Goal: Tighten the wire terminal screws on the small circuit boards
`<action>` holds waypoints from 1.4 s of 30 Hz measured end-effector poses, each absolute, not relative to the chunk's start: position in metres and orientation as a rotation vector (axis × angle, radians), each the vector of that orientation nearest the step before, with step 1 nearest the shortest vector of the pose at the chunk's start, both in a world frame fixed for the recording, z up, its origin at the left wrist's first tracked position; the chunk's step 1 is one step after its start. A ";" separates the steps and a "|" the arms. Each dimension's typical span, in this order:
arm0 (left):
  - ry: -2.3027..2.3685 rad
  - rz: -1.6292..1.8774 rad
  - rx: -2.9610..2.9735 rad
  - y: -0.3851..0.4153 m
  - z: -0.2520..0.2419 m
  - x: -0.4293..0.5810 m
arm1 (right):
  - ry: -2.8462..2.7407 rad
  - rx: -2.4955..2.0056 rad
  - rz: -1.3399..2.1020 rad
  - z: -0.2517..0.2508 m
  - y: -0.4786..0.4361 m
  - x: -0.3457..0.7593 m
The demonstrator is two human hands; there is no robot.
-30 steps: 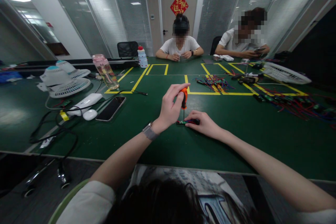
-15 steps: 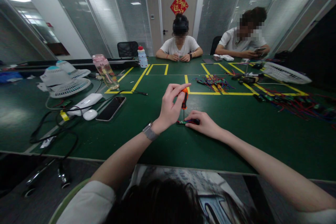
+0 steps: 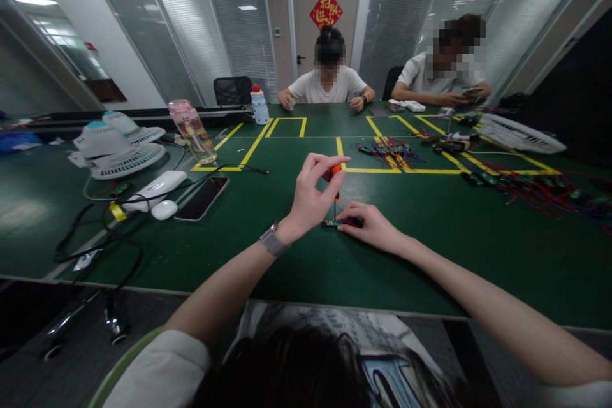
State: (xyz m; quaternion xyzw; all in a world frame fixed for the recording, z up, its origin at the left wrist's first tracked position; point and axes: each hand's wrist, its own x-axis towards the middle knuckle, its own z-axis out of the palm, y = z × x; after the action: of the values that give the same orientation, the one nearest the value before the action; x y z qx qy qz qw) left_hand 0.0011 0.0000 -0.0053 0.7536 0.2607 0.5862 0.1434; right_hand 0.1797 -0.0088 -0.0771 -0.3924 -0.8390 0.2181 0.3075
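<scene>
My left hand grips an orange and black screwdriver by its handle, mostly hidden behind the fingers. The screwdriver stands nearly upright, its thin shaft reaching down to a small green circuit board. That board lies on the green table. My right hand pinches the board's right end, where dark wires and a black part show under the fingers. Whether the tip sits in a screw is too small to tell.
Left of my hands lie a black phone, a white mouse, tangled cables, white fans and a pink-lidded bottle. Wired boards are heaped ahead and to the right. Two people sit across the table.
My left hand's fingers have shifted slightly around the screwdriver handle; my right hand keeps its place. Across the table, one person's hands have moved apart.
</scene>
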 end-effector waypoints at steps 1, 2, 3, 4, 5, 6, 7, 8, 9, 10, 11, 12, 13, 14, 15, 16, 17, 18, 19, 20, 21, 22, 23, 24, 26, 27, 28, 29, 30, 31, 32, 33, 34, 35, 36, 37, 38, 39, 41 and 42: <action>0.740 1.672 2.170 0.000 -0.005 0.001 | -2.218 -1.039 0.576 -0.077 -0.009 0.180; 0.724 1.655 2.169 -0.001 -0.005 0.001 | -2.218 -1.041 0.575 -0.077 -0.009 0.180; 0.708 1.645 2.171 -0.001 -0.005 0.000 | -2.218 -1.042 0.575 -0.077 -0.009 0.180; 0.693 1.645 2.173 -0.001 -0.005 0.000 | -2.217 -1.041 0.576 -0.077 -0.009 0.180; 0.681 1.650 2.173 -0.001 -0.005 0.001 | -2.216 -1.036 0.578 -0.077 -0.009 0.180; 0.677 1.660 2.171 -0.001 -0.005 0.001 | -2.213 -1.030 0.579 -0.078 -0.009 0.180; 0.680 1.673 2.171 0.000 -0.005 0.001 | -2.211 -1.024 0.579 -0.078 -0.009 0.180; 0.692 1.691 2.170 0.000 -0.005 0.001 | -2.208 -1.020 0.576 -0.078 -0.009 0.180; 0.710 1.707 2.173 0.000 -0.005 0.001 | -2.206 -1.019 0.572 -0.078 -0.009 0.180; 0.728 1.721 2.175 0.000 -0.005 0.001 | -2.204 -1.020 0.567 -0.078 -0.009 0.180; 0.743 1.731 2.180 0.000 -0.005 0.001 | -2.203 -1.022 0.564 -0.078 -0.009 0.179; 0.752 1.735 2.184 -0.001 -0.005 0.001 | -2.203 -1.024 0.563 -0.078 -0.009 0.179; 0.752 1.731 2.188 -0.001 -0.005 0.001 | -2.204 -1.027 0.563 -0.078 -0.009 0.179; 0.744 1.718 2.191 -0.001 -0.005 0.000 | -2.205 -1.029 0.566 -0.078 -0.009 0.179; 0.728 1.701 2.193 -0.001 -0.005 0.000 | -2.207 -1.032 0.569 -0.078 -0.009 0.179; 0.709 1.685 2.191 -0.001 -0.005 0.000 | -2.209 -1.034 0.574 -0.078 -0.009 0.179; 0.691 1.671 2.186 -0.001 -0.006 0.000 | -2.210 -1.036 0.578 -0.078 -0.009 0.179; 0.677 1.661 2.178 -0.001 -0.006 0.000 | -2.210 -1.037 0.582 -0.078 -0.008 0.179; 0.671 1.657 2.172 0.000 -0.006 0.000 | -2.209 -1.037 0.583 -0.078 -0.008 0.179; 0.676 1.660 2.168 0.000 -0.006 0.000 | -2.210 -1.036 0.582 -0.078 -0.008 0.179; 0.691 1.669 2.171 0.000 -0.005 0.000 | -2.212 -1.035 0.578 -0.078 -0.008 0.179; 0.710 1.682 2.181 0.000 -0.005 0.000 | -2.214 -1.034 0.576 -0.078 -0.008 0.179; 0.728 1.699 2.193 -0.001 -0.004 0.000 | -2.218 -1.032 0.572 -0.077 -0.009 0.179; 0.742 1.716 2.203 -0.001 -0.004 0.000 | -2.222 -1.032 0.569 -0.077 -0.009 0.179; 0.745 1.725 2.209 -0.002 -0.003 0.000 | -2.223 -1.033 0.565 -0.077 -0.009 0.179; 0.736 1.711 2.206 -0.002 -0.002 -0.001 | -2.221 -1.034 0.566 -0.077 -0.009 0.179; 0.721 1.689 2.201 -0.002 -0.002 -0.001 | -2.218 -1.034 0.570 -0.077 -0.009 0.179; 0.702 1.666 2.193 -0.002 -0.003 -0.001 | -2.214 -1.034 0.575 -0.077 -0.009 0.179; 0.681 1.646 2.180 -0.002 -0.003 -0.001 | -2.209 -1.031 0.582 -0.077 -0.009 0.179; 0.660 1.630 2.159 -0.002 -0.004 -0.001 | -2.206 -1.029 0.587 -0.077 -0.009 0.179; 0.643 1.617 2.133 -0.002 -0.004 -0.001 | -2.205 -1.026 0.591 -0.077 -0.009 0.179; 0.633 1.606 2.104 -0.001 -0.005 -0.001 | -2.204 -1.023 0.591 -0.077 -0.009 0.179; 0.632 1.596 2.080 -0.001 -0.005 -0.001 | -2.205 -1.022 0.589 -0.077 -0.009 0.179; 0.638 1.590 2.066 0.000 -0.006 -0.001 | -2.206 -1.021 0.587 -0.077 -0.009 0.179; 0.648 1.587 2.062 0.000 -0.006 0.000 | -2.207 -1.021 0.584 -0.077 -0.009 0.179; 0.659 1.589 2.065 0.000 -0.006 0.000 | -2.207 -1.022 0.582 -0.077 -0.010 0.179; 0.669 1.592 2.071 0.000 -0.006 0.000 | -2.207 -1.024 0.581 -0.076 -0.010 0.179; 0.676 1.597 2.077 0.000 -0.006 0.000 | -2.207 -1.026 0.580 -0.076 -0.010 0.179; 0.685 1.602 2.092 0.000 -0.006 0.001 | -2.210 -1.029 0.578 -0.075 -0.010 0.179; 0.693 1.609 2.104 0.000 -0.005 0.001 | -2.212 -1.030 0.576 -0.075 -0.010 0.179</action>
State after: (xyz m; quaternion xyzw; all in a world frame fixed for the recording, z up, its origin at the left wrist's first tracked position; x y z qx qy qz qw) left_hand 0.0009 0.0001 -0.0055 0.7528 0.2480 0.5759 0.2004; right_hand 0.1791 -0.0099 -0.0753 -0.3905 -0.8382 0.2182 0.3120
